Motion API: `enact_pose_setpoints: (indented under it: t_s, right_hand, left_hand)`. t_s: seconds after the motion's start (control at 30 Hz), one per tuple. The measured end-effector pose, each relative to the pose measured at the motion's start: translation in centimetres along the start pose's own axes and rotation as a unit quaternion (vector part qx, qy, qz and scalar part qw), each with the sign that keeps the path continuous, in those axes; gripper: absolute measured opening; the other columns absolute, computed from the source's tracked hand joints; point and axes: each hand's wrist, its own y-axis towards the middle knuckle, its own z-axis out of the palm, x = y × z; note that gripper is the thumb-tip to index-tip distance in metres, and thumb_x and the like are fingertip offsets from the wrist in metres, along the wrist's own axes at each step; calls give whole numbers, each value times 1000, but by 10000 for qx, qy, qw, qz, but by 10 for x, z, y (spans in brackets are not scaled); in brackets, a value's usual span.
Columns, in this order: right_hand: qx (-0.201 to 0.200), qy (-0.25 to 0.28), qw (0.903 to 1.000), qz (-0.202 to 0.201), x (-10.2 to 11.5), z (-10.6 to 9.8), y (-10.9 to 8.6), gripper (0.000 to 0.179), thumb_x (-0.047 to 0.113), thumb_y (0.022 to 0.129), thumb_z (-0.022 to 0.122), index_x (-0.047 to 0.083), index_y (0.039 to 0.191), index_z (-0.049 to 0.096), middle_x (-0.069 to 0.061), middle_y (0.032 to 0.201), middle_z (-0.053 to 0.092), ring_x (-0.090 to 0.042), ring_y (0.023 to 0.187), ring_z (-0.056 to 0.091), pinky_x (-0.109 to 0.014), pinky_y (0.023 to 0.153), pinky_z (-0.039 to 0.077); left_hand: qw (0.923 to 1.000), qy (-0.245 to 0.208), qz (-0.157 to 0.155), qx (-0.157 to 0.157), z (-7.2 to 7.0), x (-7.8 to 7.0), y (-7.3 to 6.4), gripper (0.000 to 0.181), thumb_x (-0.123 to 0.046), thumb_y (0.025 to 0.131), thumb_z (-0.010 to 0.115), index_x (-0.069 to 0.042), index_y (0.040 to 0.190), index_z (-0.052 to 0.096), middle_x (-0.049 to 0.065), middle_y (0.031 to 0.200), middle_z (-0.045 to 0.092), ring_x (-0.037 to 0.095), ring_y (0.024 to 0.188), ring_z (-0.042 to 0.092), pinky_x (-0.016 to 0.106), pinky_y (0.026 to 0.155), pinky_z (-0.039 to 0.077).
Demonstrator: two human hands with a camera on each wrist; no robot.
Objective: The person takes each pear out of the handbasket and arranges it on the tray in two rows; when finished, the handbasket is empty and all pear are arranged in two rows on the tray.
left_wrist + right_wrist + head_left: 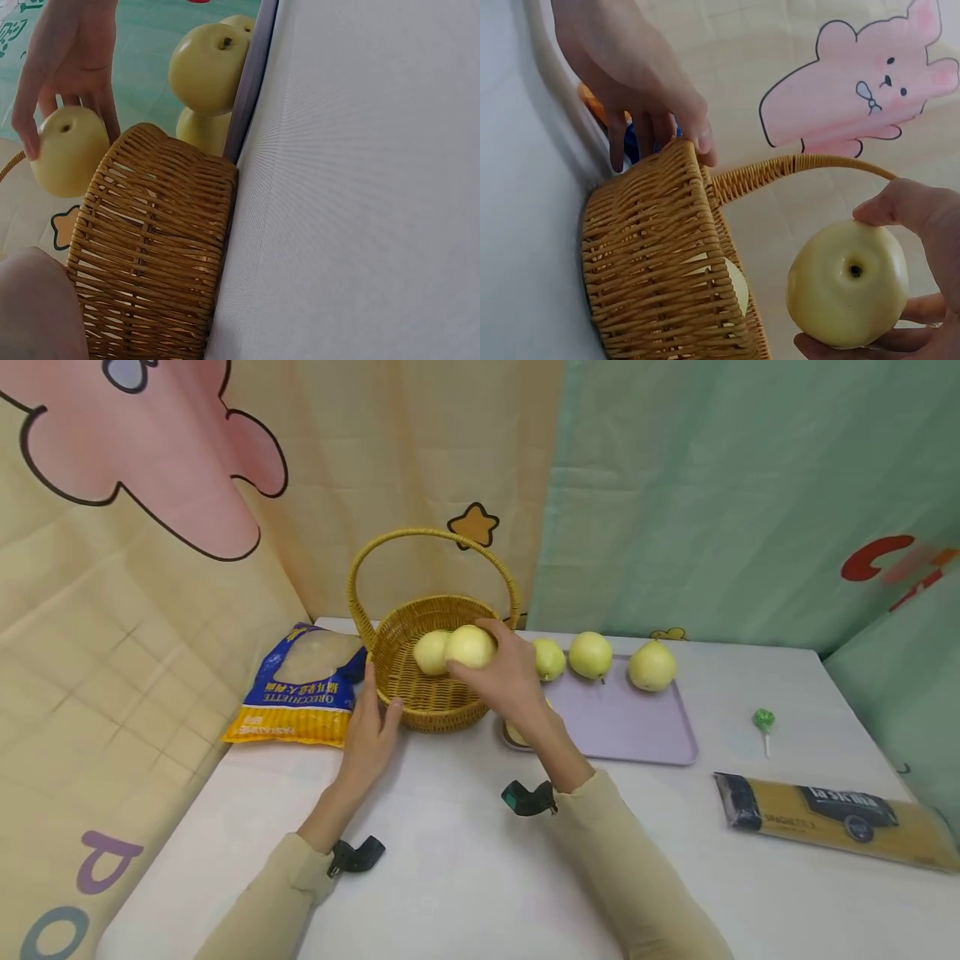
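A wicker basket (446,720) with a tall arched handle stands at the back of the table. My left hand (370,735) holds its left rim, thumb at the edge and fingers along the outer wall. Above the basket's right side, my right hand (510,677) grips a round pale-yellow pear (847,285) between thumb and fingers. Inside the basket lies another pear (430,652), partly covered by the held one in the head view. To the right, a lilac tray (637,735) bears several more pears (590,655); the right forearm hides part of it.
A blue-and-orange bag of orecchiette (300,689) lies left of the basket. On the right side are a green lollipop (763,720) and a long pack of spaghetti (832,818). Printed curtains (420,468) hang right behind the table.
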Motion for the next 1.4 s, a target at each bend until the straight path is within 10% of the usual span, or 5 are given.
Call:
enact_pose_setpoints:
  t_s: [0.8,1.4]
  right_hand:
    - [-873,-961,9890,-702,-54,-77,-53,66,25,77,91,1,133,65,-17,121,74,-35,101,72,-52,82,61]
    - [-1010,-1256,9865,-303,-107,-101,-81,59,22,79,88,-2,128,64,-22,122,72,-41,105,70,-56,90,56]
  left_hand:
    - [10000,-58,65,-4,1,8,-4,76,-28,114,45,-20,171,-4,11,178,8,38,163,14,60,131,15]
    - [9999,-16,108,-11,1,3,0,76,-27,113,45,-18,171,-3,12,178,8,38,163,15,59,131,15]
